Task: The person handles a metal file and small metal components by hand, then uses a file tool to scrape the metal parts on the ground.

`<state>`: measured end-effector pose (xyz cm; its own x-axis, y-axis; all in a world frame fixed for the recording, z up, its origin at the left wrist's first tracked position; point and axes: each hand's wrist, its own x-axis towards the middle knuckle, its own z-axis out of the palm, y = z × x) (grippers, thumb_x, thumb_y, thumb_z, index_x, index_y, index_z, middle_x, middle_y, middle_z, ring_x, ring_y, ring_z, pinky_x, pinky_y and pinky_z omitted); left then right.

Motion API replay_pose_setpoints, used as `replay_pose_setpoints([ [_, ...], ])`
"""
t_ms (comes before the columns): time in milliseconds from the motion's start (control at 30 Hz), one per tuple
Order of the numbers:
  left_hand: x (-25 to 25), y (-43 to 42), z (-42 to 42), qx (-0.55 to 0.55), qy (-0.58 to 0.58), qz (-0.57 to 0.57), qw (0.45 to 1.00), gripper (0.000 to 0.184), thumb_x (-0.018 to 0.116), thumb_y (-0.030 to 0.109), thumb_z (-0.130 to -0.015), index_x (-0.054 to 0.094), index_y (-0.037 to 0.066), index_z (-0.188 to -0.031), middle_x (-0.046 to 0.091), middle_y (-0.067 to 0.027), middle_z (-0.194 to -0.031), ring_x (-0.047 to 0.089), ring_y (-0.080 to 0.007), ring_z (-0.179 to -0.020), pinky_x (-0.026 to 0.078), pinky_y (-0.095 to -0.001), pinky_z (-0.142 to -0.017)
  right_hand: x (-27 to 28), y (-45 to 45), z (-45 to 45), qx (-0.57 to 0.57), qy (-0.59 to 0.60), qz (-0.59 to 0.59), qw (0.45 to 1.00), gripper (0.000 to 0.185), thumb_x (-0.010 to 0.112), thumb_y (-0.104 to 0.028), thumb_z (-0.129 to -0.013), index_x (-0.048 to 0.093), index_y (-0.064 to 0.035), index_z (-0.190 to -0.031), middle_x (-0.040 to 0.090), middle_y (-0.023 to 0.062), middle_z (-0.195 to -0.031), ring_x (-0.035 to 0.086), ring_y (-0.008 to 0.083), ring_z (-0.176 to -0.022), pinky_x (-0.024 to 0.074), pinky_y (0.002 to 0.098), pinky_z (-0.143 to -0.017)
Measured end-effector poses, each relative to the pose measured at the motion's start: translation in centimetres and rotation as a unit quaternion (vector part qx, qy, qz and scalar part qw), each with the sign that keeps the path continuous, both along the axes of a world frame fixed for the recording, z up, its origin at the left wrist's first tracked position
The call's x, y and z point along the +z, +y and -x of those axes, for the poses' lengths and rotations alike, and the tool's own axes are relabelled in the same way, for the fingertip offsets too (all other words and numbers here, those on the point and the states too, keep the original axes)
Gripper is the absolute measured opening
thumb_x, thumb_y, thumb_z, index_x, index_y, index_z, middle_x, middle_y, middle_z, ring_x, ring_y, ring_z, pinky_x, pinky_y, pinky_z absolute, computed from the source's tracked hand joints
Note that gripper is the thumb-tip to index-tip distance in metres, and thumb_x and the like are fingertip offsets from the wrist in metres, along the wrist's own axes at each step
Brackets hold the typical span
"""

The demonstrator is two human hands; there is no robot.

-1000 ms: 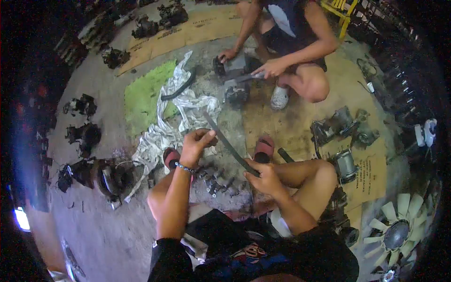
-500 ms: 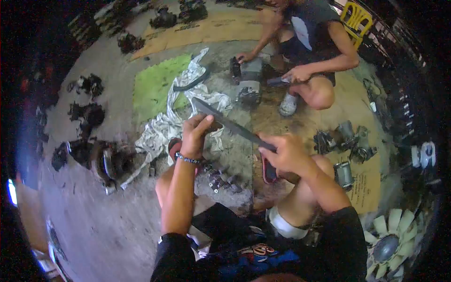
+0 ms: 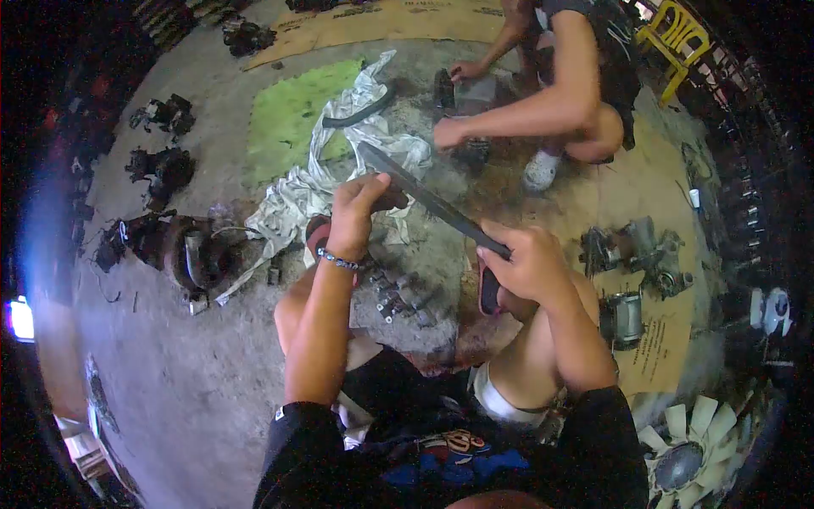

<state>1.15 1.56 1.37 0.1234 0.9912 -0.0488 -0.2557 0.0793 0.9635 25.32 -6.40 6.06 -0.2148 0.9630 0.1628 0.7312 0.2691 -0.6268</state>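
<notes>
Printing on the right cardboard (image 3: pixel 651 373) is too blurred to read. So is the far cardboard's (image 3: pixel 390 27).

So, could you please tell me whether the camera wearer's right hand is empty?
No, the right hand is closed around the near end of a long dark strip.

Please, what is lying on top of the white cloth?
A dark, curved strip lies across the white cloth near its far end. The part beneath it cannot be seen.

My view is dim; a white patch (image 3: pixel 21 320) glares at far left under bluish haze. The fisheye curves the floor (image 3: pixel 195 382) toward black, grainy edges.
</notes>
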Motion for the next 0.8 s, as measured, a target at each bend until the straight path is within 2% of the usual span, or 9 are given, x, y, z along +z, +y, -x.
replay_pose_setpoints([
  [133,-0.1,-0.2,0.2,-0.021,-0.004,-0.006,1.000,0.026,0.056,0.019,-0.087,0.063,-0.006,-0.081,0.066,-0.0119,-0.077,0.063,-0.0173,-0.070,0.049,-0.0276,-0.070,-1.4,0.0,-0.8,0.004,0.032,-0.018,0.999,0.032,0.067,-0.020,-0.073,0.066,-0.0070,-0.102,0.064,0.0173,-0.074,0.063,0.0353,-0.067,0.0500,0.0420,-0.062],
  [233,-0.5,-0.3,0.2,-0.019,0.051,-0.015,0.998,0.025,0.055,0.017,-0.087,0.063,-0.006,-0.081,0.066,-0.0116,-0.076,0.063,-0.0162,-0.069,0.049,-0.0270,-0.069,-1.7,0.0,-1.0,0.005,0.019,0.001,1.000,0.031,0.067,-0.020,-0.073,0.066,-0.0062,-0.101,0.064,0.0183,-0.076,0.063,0.0350,-0.067,0.0503,0.0413,-0.062],
  [333,-0.4,-0.5,0.2,0.000,0.077,-0.027,0.997,0.023,0.055,0.015,-0.087,0.063,-0.006,-0.081,0.066,-0.0111,-0.075,0.062,-0.0148,-0.069,0.049,-0.0259,-0.069,-2.8,0.1,-0.8,0.008,0.063,-0.014,0.998,0.032,0.067,-0.019,-0.073,0.066,-0.0060,-0.103,0.064,0.0191,-0.077,0.064,0.0338,-0.067,0.0504,0.0403,-0.062],
  [433,-0.4,-0.1,0.3,-0.002,0.052,-0.030,0.998,0.023,0.054,0.015,-0.088,0.063,-0.006,-0.083,0.065,-0.0091,-0.075,0.060,-0.0135,-0.069,0.048,-0.0256,-0.069,-1.8,0.3,-0.3,0.018,0.082,0.024,0.996,0.033,0.067,-0.016,-0.073,0.065,-0.0049,-0.104,0.064,0.0214,-0.080,0.064,0.0338,-0.070,0.0507,0.0387,-0.062],
  [533,-0.3,0.0,0.4,-0.005,0.046,-0.056,0.997,0.023,0.054,0.015,-0.088,0.063,-0.006,-0.085,0.064,-0.0080,-0.076,0.059,-0.0133,-0.070,0.047,-0.0255,-0.068,-1.7,0.3,-0.2,0.031,0.096,0.049,0.994,0.034,0.068,-0.014,-0.073,0.064,-0.0022,-0.105,0.064,0.0186,-0.074,0.065,0.0256,-0.063,0.0494,0.0334,-0.059],
  [633,-0.5,0.0,0.6,0.009,0.019,-0.056,0.998,0.023,0.055,0.015,-0.087,0.063,-0.007,-0.086,0.064,-0.0080,-0.076,0.059,-0.0136,-0.071,0.047,-0.0252,-0.069,-1.9,0.3,-0.4,0.044,0.134,0.147,0.979,0.034,0.069,-0.013,-0.075,0.064,0.0000,-0.105,0.063,0.0098,-0.067,0.057,0.0124,-0.058,0.0464,0.0274,-0.057],
  [733,-0.3,0.0,1.3,-0.006,0.025,-0.071,0.997,0.023,0.056,0.015,-0.086,0.063,-0.006,-0.086,0.064,-0.0081,-0.076,0.060,-0.0140,-0.071,0.047,-0.0258,-0.069,-2.5,0.2,0.0,0.058,0.214,0.173,0.960,0.032,0.068,-0.014,-0.077,0.064,0.0006,-0.105,0.058,0.0006,-0.065,0.048,0.0059,-0.060,0.0432,0.0246,-0.056],
  [800,-0.5,0.1,1.5,-0.007,0.028,-0.087,0.996,0.021,0.056,0.015,-0.086,0.062,-0.006,-0.084,0.063,-0.0085,-0.075,0.059,-0.0154,-0.069,0.046,-0.0281,-0.068,-3.2,0.2,0.1,0.072,0.240,0.158,0.955,0.030,0.068,-0.012,-0.076,0.065,0.0006,-0.103,0.059,-0.0007,-0.067,0.049,0.0058,-0.062,0.0433,0.0247,-0.058],
])
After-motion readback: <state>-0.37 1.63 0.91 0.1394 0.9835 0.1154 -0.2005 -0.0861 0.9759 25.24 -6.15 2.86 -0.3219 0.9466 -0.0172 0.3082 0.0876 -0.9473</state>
